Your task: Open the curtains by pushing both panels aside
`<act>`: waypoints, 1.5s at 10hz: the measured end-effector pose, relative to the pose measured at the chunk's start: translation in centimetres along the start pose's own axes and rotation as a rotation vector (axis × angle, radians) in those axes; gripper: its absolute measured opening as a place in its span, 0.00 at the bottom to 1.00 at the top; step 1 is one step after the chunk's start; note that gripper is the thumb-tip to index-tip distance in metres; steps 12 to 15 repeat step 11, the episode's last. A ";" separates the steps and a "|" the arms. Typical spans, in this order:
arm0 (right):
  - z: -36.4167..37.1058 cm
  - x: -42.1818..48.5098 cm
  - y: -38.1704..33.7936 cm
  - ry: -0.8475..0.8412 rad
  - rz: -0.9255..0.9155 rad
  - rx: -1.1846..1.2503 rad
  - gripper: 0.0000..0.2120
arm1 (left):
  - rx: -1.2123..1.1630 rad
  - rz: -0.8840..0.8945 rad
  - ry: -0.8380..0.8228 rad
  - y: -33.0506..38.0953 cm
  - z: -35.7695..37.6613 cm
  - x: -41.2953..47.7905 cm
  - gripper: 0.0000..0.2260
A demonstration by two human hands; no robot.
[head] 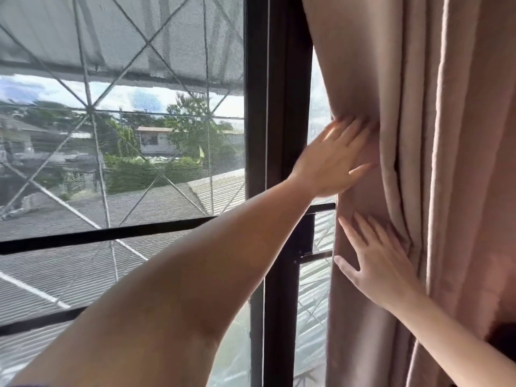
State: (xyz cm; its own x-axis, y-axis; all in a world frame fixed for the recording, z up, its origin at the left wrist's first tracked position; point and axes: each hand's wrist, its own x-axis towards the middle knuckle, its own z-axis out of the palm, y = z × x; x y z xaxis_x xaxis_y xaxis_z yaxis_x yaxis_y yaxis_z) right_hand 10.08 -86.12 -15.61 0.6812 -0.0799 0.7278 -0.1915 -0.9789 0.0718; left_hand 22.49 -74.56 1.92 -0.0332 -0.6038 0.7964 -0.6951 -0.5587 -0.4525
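A dusty-pink curtain panel [446,135] hangs bunched in folds at the right side of the window. My left hand [335,157] reaches across from the lower left and lies flat against the panel's left edge, fingers spread and pressed into the cloth. Below it, my right hand [379,261] also rests flat on the same panel, fingers apart and pointing up-left. Neither hand grips the fabric. No second panel is in view.
A dark window frame [282,135] runs upright just left of the curtain. Behind the glass and mesh screen [125,107] are metal grille bars, roofs, trees and a house. A dark object [502,339] sits at the right edge.
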 end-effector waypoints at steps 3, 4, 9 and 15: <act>-1.5 -2.8 -7.3 -0.046 0.059 -0.041 0.37 | -0.094 0.040 0.000 -2.6 -4.3 -5.7 0.34; -2.2 -3.6 -10.3 -0.048 0.055 -0.062 0.37 | -0.104 0.047 -0.029 -3.5 -6.6 -7.9 0.34; -5.5 -7.7 -23.8 -0.177 0.006 -0.037 0.39 | -0.159 0.028 -0.177 -9.1 -15.4 -19.0 0.35; -6.7 -8.2 -26.3 -0.173 -0.057 -0.026 0.40 | -0.135 -0.023 -0.162 -10.5 -19.1 -21.7 0.35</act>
